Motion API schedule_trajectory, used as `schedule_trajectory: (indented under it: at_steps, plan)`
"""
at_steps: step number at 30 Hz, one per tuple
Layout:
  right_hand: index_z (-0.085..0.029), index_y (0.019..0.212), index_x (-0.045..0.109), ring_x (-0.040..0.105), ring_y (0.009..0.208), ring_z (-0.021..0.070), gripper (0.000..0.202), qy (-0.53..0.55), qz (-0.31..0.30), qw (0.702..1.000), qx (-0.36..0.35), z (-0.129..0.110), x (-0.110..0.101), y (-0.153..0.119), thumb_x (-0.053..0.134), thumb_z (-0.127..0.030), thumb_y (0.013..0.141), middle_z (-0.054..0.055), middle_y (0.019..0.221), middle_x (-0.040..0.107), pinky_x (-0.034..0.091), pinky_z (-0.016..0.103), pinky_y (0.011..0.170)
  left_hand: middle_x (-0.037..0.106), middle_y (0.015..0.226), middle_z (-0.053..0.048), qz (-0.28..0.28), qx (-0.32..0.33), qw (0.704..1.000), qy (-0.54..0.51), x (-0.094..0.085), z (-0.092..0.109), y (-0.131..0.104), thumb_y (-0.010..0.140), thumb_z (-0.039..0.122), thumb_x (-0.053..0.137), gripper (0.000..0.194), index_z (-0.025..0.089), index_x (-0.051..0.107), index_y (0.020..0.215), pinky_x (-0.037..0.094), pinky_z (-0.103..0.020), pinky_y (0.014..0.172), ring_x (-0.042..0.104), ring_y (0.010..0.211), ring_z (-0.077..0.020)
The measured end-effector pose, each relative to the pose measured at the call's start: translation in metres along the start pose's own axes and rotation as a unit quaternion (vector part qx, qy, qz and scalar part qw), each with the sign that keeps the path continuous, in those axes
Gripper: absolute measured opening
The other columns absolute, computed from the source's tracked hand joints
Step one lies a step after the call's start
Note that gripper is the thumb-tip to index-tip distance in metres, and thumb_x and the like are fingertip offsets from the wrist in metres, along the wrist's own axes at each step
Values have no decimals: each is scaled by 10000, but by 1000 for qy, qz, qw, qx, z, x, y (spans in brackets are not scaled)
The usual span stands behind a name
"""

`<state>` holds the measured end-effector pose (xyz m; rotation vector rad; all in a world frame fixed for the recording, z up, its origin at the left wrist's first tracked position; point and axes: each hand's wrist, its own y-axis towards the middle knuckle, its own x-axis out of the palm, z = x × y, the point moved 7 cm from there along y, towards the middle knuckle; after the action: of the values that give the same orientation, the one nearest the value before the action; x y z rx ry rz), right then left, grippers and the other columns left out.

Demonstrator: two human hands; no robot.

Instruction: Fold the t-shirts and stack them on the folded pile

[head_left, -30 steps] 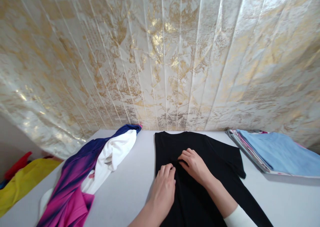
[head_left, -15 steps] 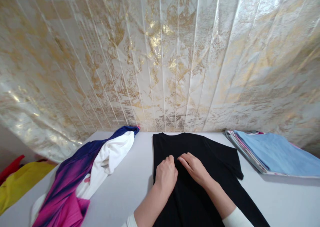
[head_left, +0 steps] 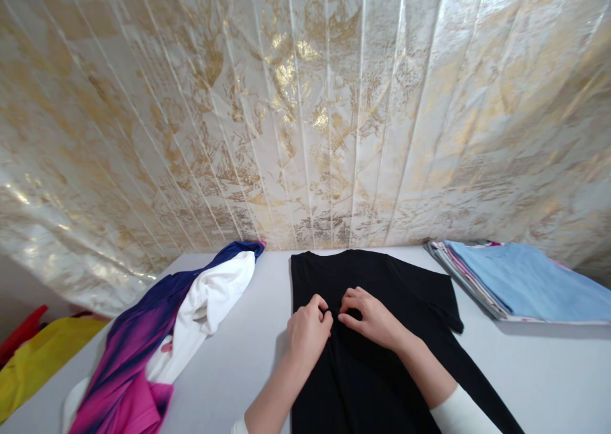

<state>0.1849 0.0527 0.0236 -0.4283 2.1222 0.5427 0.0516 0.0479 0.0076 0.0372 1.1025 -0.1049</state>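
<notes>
One shirt (head_left: 356,270) lies pinched by the left hand (head_left: 308,332); the right hand (head_left: 375,319) curls over it, whether gripping, I cannot tell.

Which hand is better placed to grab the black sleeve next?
Probably the right hand: it is nearer the sleeve. The left hand is farther off, near the other edge of the shirt.

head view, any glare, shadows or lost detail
Head view: bright glints on the gold-patterned sheet; head view: soft shadows on the white table, one beside the left hand, another along the near edge of the folded stack; head view: the black shirt is so dark that its folds barely show.
</notes>
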Motion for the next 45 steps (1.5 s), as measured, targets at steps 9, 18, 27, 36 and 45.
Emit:
schedule_trajectory:
  at_steps: [9,18,27,36,45]
  plan:
    - [-231,1168,572,557,953,214,440,-52,7,998,-26,-11,13,0,602,-118,744,45,1045,624,419,374,912,691,685,62,-26,10,997,-69,5,-5,-1,846,131,489,141,243,521,924,372,-202,604,662,721,-129]
    - [-232,879,725,568,831,168,232,-95,-27,995,-29,-14,7,1,502,-281,923,33,899,628,439,286,796,661,782,31,-9,8,1000,-16,3,-3,-7,868,169,491,215,243,502,1070,376,-228,632,641,770,-156]
    - [-208,1049,661,653,844,178,241,-145,51,959,238,63,-26,24,495,-316,912,69,1054,627,438,250,668,624,815,4,19,32,999,38,9,8,-13,851,195,533,156,258,575,987,383,-240,683,603,838,-175]
    - [-213,913,624,635,768,205,132,-172,76,947,262,87,-34,59,524,-293,880,76,860,675,357,274,587,632,825,10,34,38,998,26,6,6,-13,827,117,480,211,260,572,952,384,-246,671,603,812,-174]
    - [-189,898,594,567,865,200,166,-154,94,965,191,64,-28,51,517,-90,789,75,932,622,382,272,640,631,937,10,22,33,999,-3,1,4,-11,856,109,477,192,246,560,961,389,-230,684,622,842,-152]
